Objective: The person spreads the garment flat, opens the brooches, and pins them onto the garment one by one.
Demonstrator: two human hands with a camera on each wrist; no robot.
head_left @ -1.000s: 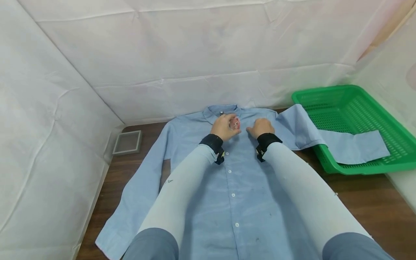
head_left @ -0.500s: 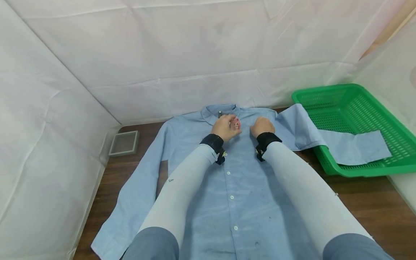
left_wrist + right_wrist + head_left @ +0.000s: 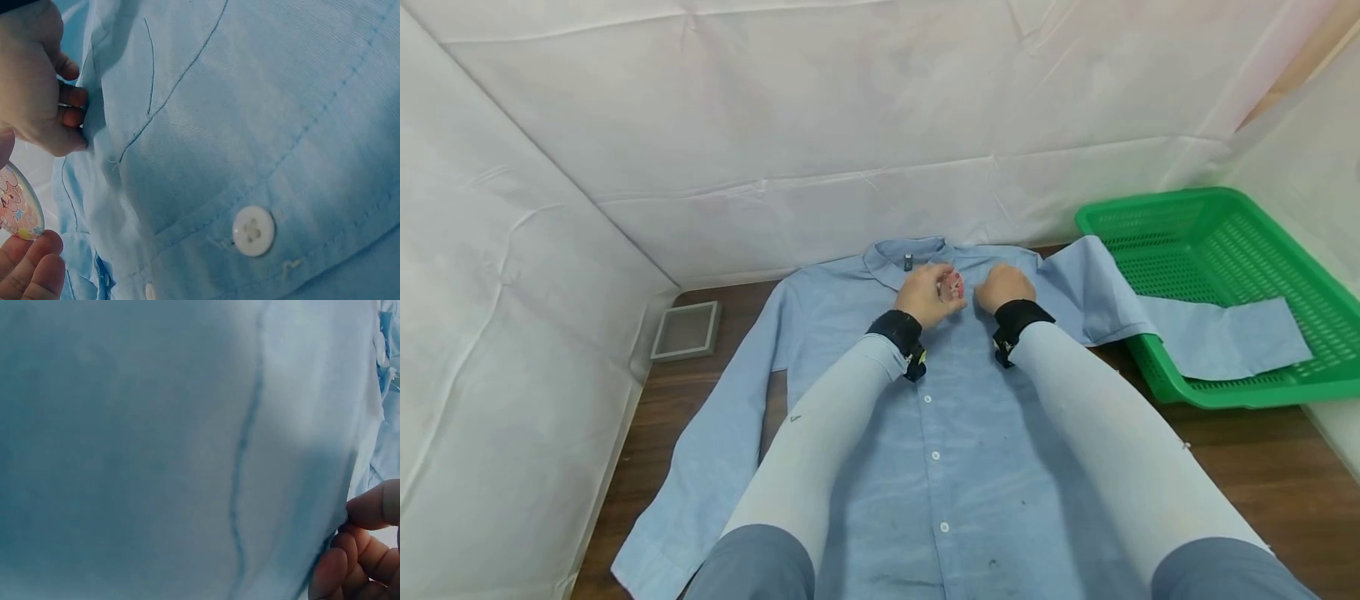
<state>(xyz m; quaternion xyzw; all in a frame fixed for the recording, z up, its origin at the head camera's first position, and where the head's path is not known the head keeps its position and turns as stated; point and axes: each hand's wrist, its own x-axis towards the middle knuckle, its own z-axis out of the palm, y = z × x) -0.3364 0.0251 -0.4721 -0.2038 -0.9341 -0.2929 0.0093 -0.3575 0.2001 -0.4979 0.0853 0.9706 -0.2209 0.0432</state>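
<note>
A light blue button-up shirt [image 3: 934, 492] lies spread out with its collar at the far end. Above its upper chest, my left hand [image 3: 923, 293] holds a round, shiny disc [image 3: 951, 286] with a pink pattern. The left wrist view shows the disc's printed face and clear rim [image 3: 20, 203] between thumb and fingertips. Just to the right, my right hand [image 3: 1003, 287] pinches the shirt cloth at the chest. In the right wrist view its thumb and fingers [image 3: 374, 506] grip a fold of blue fabric. A white button [image 3: 254, 231] shows large in the left wrist view.
A green perforated basket [image 3: 1210, 200] stands at the right, with one shirt sleeve [image 3: 1228, 337] draped into it. A small grey-framed tray [image 3: 687, 331] lies at the left on the brown wooden table [image 3: 625, 467]. White sheeting [image 3: 850, 100] encloses the back and sides.
My right thumb, which stuck out a second ago, has drawn in with the cloth. The left hand has shifted slightly right with the disc, uncovering more of the dark tag at the collar.
</note>
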